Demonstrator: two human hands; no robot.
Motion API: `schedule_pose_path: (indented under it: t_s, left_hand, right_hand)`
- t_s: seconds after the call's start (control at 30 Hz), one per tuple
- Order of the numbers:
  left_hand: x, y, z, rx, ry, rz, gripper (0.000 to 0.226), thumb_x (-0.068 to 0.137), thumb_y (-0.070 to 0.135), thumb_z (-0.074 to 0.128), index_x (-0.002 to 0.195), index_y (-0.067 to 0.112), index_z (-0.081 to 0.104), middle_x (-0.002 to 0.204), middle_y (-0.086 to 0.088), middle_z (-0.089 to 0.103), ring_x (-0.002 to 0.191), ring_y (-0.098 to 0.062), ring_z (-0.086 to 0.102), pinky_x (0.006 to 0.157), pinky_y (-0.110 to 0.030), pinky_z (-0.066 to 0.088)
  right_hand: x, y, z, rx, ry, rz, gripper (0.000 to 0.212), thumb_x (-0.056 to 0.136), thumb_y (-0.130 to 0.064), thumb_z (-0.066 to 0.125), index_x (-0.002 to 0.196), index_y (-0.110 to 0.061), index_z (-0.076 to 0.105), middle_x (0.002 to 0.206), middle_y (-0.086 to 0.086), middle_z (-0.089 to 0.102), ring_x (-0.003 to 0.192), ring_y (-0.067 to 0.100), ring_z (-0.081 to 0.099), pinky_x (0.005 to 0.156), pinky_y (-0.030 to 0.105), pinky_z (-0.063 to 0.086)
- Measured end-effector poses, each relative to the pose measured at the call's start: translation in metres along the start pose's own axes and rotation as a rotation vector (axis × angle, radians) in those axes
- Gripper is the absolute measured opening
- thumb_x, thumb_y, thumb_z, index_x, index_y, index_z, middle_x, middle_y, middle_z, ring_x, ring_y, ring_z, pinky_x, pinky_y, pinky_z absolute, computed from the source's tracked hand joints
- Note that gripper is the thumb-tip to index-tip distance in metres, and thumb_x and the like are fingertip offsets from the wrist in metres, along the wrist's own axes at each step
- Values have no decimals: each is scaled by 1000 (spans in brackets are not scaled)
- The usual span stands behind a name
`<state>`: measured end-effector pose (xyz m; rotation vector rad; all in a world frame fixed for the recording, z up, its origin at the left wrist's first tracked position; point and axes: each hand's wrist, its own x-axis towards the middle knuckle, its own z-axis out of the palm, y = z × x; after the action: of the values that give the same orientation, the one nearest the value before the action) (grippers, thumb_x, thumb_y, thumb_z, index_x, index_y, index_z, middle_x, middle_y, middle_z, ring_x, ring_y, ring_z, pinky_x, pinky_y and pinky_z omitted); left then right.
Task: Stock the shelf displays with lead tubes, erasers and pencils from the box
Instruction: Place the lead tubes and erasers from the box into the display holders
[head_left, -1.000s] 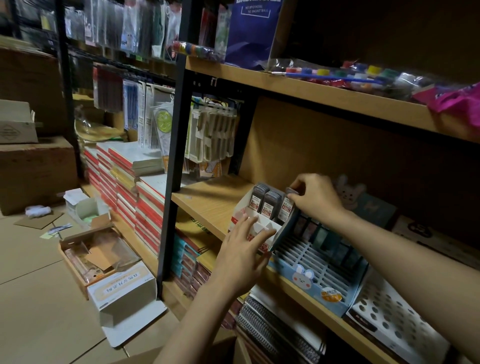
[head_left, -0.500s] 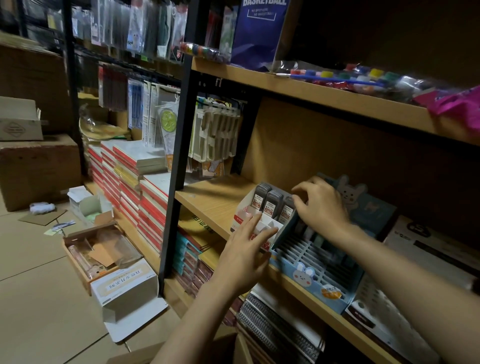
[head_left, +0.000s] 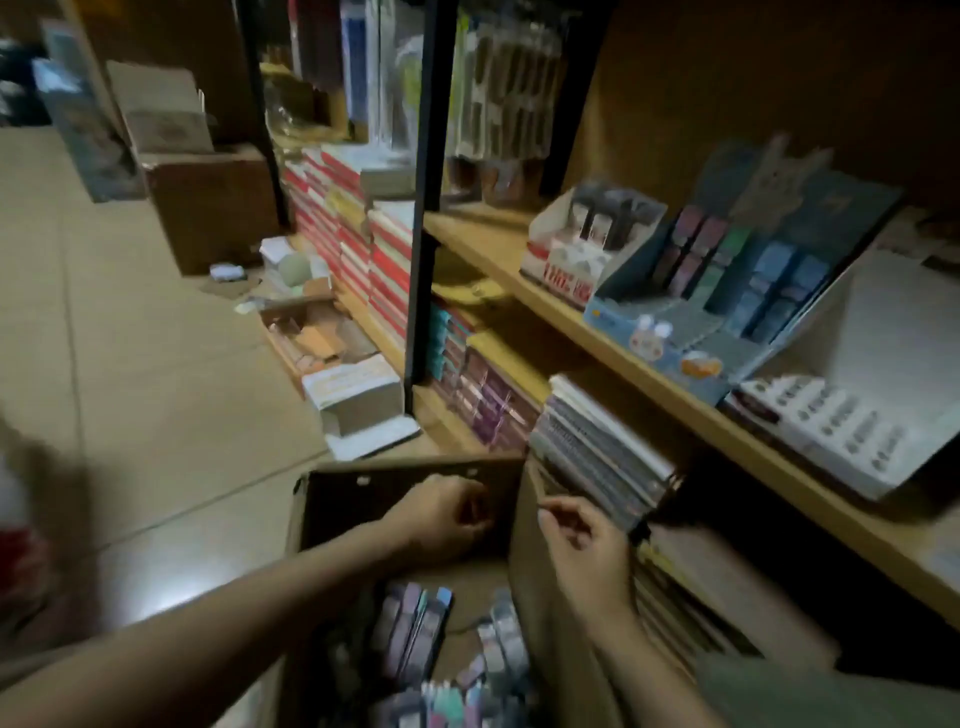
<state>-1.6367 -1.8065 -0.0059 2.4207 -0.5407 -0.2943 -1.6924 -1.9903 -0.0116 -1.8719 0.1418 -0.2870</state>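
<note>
Head view, dim and motion-blurred, looking down past a wooden shelf (head_left: 675, 384) to an open cardboard box (head_left: 405, 483) on the floor below.

On the shelf: a white display tray of dark lead tubes (head_left: 597, 223) at the left end; just beside it a blue tiered display (head_left: 727, 291) holding rows of small flat packs; right of that a white perforated pencil stand (head_left: 821, 426), apparently unfilled.

Inside the box, at the near end: loose pastel packs (head_left: 415, 629), purple, blue and pink, lying in a jumble. Likely light, stiff and smooth plastic, a little slippery; best pinched across the flat faces or gathered several at once by the long edges.

Left hand (head_left: 441, 514) deep in the box near its far wall, fingers curled; whether holding anything, cannot tell through blur. Right hand (head_left: 587, 540) over the box's right wall, fingers loosely bent, thumb and forefinger close together, nothing visible between them.
</note>
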Motion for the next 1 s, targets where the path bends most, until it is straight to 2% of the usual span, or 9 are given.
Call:
schedule_pose_path:
  t_s: [0.07,0.17,0.3,0.4,0.47,0.57,0.67,0.83,1.0]
  left_hand:
    - [-27,-25,37,-31,-60,-215,16,90,28,65,101,18,71,99,0,71,90,-13,65,70,-18,42]
    - [-61,-52,97,-169,-31,-479,15,90,23,65,101,13,71,102,-4,71,88,-13,63,74,-21,46]
    - [-86,-67,163,-276,-10,-694,16,86,19,71,101,15,70,104,-4,72,93,-14,65,77,-21,47]
    - [-92,-75,188,-340,25,-795,29,81,19,76,108,16,64,107,-3,69,94,-15,64,78,-25,52]
    - [-93,-80,200,-377,86,-854,39,77,17,79,112,18,60,114,-4,63,97,-15,62,80,-28,55]
    - [-95,-86,213,-400,112,-902,54,71,16,83,117,20,56,121,-3,54,105,-18,57,89,-35,55]
    - [-95,-92,219,-373,88,-856,65,69,17,84,125,20,52,121,-3,54,110,-20,55,91,-31,52]
    - [-92,-104,215,-445,68,-757,65,67,5,85,122,15,53,113,3,62,97,-8,60,71,-15,53]
    - [-87,-105,214,-621,220,-779,46,72,-6,78,107,14,56,89,8,65,76,4,64,56,-8,49]
  right_hand:
    - [-18,37,12,-68,-142,158,23,87,5,64,85,-18,68,85,-4,70,82,9,65,71,10,48]
    - [-35,82,24,-213,-395,380,21,84,6,67,103,-2,67,104,14,68,94,20,62,81,24,49]
    - [-36,114,29,-434,-636,380,24,80,-1,74,98,-14,64,104,5,64,94,16,61,81,25,52]
    - [-34,131,29,-694,-760,328,31,77,-16,82,102,-20,65,98,-3,62,86,10,58,67,17,48]
    - [-34,142,34,-782,-824,318,39,76,-21,83,110,-19,66,100,-2,62,85,12,61,73,25,53]
    - [-36,154,50,-843,-942,259,44,74,-25,84,113,-15,68,98,-2,63,87,14,61,83,33,54]
    - [-39,164,68,-977,-1052,157,56,71,-36,85,119,-16,66,118,3,56,106,21,57,90,35,51]
    - [-49,178,84,-1159,-1105,-13,55,74,-46,80,117,-16,65,121,4,52,114,24,51,82,33,47]
    - [-48,186,81,-1048,-1002,43,28,80,-33,78,104,-19,69,122,1,54,118,23,51,88,31,44]
